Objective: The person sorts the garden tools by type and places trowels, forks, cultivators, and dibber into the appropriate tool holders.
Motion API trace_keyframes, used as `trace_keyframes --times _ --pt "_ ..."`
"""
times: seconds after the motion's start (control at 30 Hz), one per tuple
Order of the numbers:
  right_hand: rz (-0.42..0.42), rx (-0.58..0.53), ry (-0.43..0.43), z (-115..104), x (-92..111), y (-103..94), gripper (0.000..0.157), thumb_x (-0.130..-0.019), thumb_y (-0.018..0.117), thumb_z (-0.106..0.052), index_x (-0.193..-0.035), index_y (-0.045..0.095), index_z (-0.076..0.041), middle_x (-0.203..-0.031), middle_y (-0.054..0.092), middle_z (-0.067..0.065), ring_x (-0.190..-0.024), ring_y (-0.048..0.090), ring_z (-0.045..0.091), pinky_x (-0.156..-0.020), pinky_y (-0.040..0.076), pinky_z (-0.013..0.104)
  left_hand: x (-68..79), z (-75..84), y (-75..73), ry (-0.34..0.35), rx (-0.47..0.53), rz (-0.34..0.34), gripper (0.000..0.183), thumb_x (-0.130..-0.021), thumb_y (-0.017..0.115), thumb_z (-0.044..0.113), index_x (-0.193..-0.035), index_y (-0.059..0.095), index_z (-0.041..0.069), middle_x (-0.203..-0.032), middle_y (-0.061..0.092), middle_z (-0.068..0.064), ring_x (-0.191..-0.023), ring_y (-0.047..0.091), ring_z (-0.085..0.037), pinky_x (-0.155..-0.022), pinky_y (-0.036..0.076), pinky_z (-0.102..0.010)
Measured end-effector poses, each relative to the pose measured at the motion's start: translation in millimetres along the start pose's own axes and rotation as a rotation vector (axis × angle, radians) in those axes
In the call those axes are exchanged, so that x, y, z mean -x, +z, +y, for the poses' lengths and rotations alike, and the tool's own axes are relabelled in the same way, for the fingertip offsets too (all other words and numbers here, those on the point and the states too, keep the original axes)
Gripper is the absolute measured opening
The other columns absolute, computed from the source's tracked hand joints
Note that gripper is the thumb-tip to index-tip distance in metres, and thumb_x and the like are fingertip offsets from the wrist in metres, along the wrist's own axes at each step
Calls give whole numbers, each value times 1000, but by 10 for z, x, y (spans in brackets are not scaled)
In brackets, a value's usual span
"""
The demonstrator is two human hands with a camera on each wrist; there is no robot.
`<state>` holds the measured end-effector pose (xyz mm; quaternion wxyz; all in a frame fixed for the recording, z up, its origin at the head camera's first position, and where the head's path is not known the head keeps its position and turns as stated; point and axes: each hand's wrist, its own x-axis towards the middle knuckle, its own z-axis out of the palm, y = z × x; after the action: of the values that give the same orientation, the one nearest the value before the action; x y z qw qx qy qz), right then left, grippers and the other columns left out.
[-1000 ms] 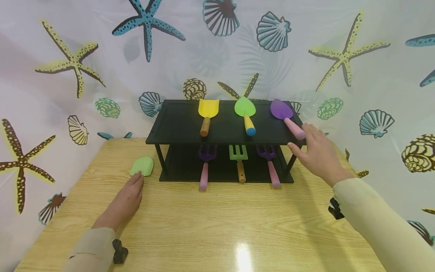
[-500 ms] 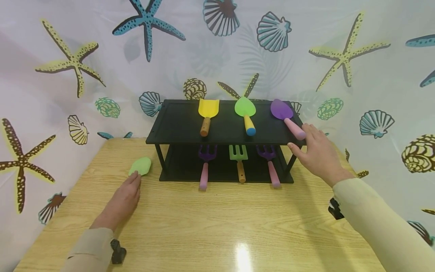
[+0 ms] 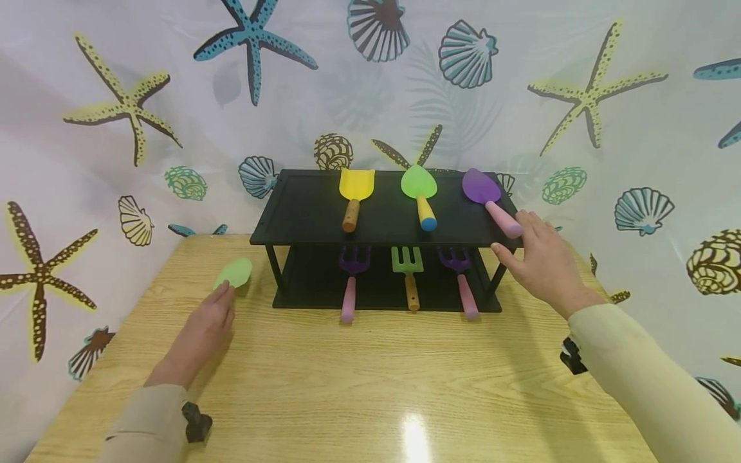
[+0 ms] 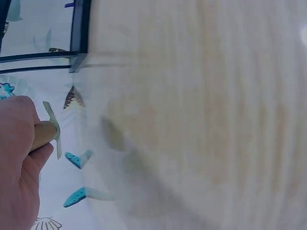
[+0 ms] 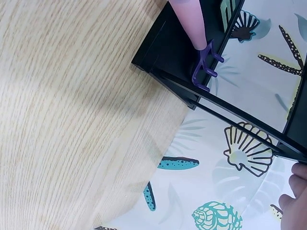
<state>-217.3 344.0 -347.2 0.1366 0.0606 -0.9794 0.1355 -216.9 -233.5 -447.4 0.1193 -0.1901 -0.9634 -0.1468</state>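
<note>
My left hand (image 3: pixel 205 325) grips a small garden shovel by its handle, at the left of the table in the head view. Its light green blade (image 3: pixel 234 273) points away from me. In the left wrist view the shovel's tan handle (image 4: pixel 43 135) emerges between thumb and fingers, with the blade nearly edge-on. My right hand (image 3: pixel 541 263) holds the right front corner of a black two-tier shelf (image 3: pixel 307 206), thumb along the front edge. Close to those fingers lies a purple trowel with a pink handle (image 3: pixel 503 220). In the right wrist view, only fingertips (image 5: pixel 298 184) show at the shelf's end.
On the top tier also lie a yellow shovel (image 3: pixel 356 185) and a green trowel (image 3: pixel 419 182). Below them are a green fork (image 3: pixel 408 260) and two purple forks with pink handles (image 3: pixel 348 299), the handles jutting past the front edge. A patterned curtain (image 3: pixel 324 83) hangs behind the wooden table (image 3: pixel 370 379).
My left hand has moved slightly left and back with the green shovel, whose blade has turned and now looks narrower. The right hand stays at the shelf corner.
</note>
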Motion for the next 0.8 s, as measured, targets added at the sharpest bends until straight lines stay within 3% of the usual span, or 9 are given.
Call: trace_keyframes --times 0.2,0.57,0.8 --pt "4 5 -3 11 -3 6 90 -98 45 -61 -154 22 5 -158 26 31 -147 23 49 -119 20 64 -67 5 -94 26 -25 92 39 -93 53 -10 -129 48 -24 -138 46 -41 -125 50 -54 -97 49 -56" --pt "0 7 -3 12 2 4 91 -98 44 -62 -154 22 5 -158 26 31 -146 23 49 -119 20 65 -231 53 -259 155 -75 303 37 -86 60 -15 -122 55 -23 -129 55 -39 -115 59 -51 -90 54 -53" --pt "1 -7 -3 10 1 4 90 -97 45 -62 -155 22 4 -158 26 31 -147 23 49 -120 19 64 -344 109 -416 159 -71 333 36 -87 58 -14 -122 55 -22 -128 55 -39 -115 59 -51 -91 53 -55"
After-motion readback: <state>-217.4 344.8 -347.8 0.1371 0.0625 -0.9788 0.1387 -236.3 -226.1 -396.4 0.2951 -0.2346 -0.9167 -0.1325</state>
